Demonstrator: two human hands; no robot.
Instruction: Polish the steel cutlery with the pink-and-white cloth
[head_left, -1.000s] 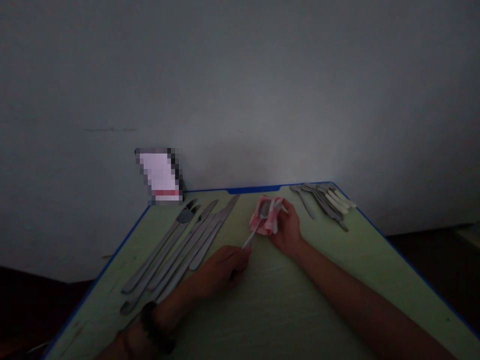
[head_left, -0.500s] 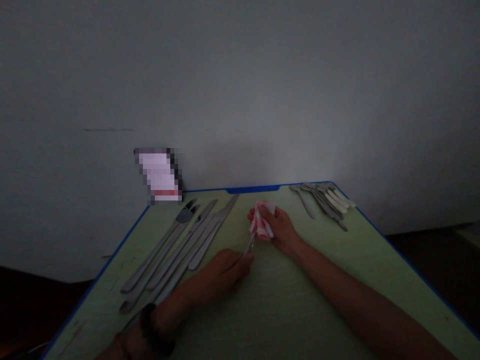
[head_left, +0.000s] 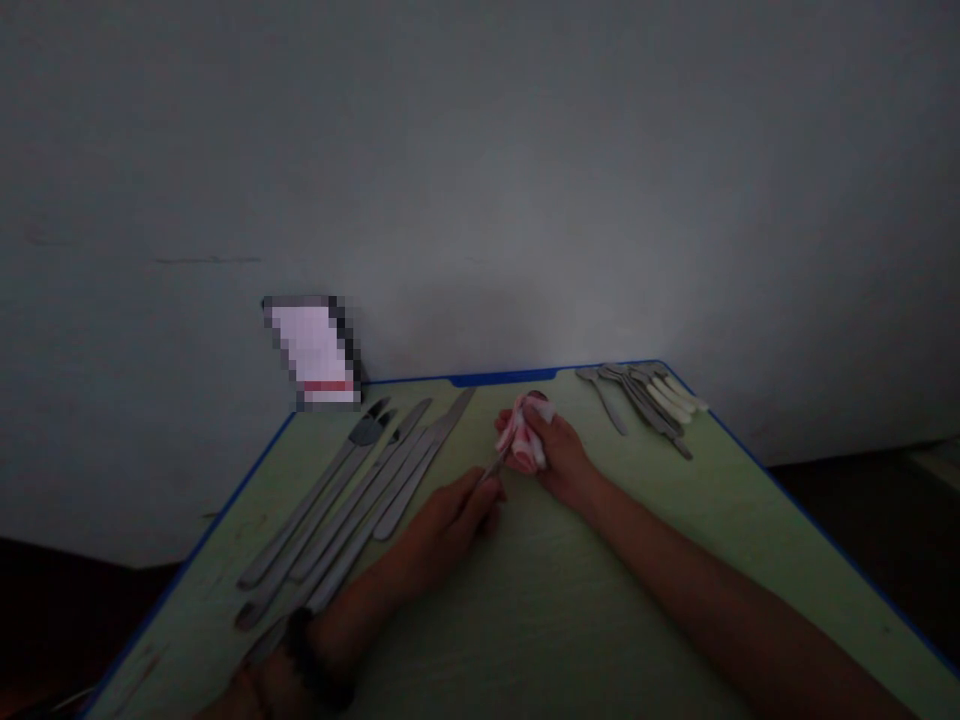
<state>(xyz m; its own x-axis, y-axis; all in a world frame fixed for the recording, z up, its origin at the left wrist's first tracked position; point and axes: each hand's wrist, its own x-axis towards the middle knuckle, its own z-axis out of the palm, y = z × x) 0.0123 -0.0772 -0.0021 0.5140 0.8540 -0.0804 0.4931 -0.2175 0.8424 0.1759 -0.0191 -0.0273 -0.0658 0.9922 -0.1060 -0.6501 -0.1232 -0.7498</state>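
Note:
My left hand [head_left: 469, 505] is closed round the handle of a metal spoon [head_left: 492, 467], which slants up and away to the right. A pink and white cloth [head_left: 525, 445] is wrapped about the spoon's upper part, and a dark rounded end peeks out above it. My right hand [head_left: 562, 448] pinches the cloth from the right side, thumb on top. Most of the spoon's bowl is hidden by the cloth and fingers. Both hands are held over the middle of the green table [head_left: 570, 600].
Long metal knives and spoons [head_left: 360, 500] lie slanted left of my hands, partly under my left forearm. Several smaller spoons [head_left: 637, 400], some with white handles [head_left: 671, 400], lie at the back right. A blurred phone-like screen [head_left: 315, 345] leans against the wall [head_left: 525, 180].
My left hand has moved up and closer to the cloth, so less of the handle shows. A dark rounded end now appears above the cloth, which my right hand has turned slightly.

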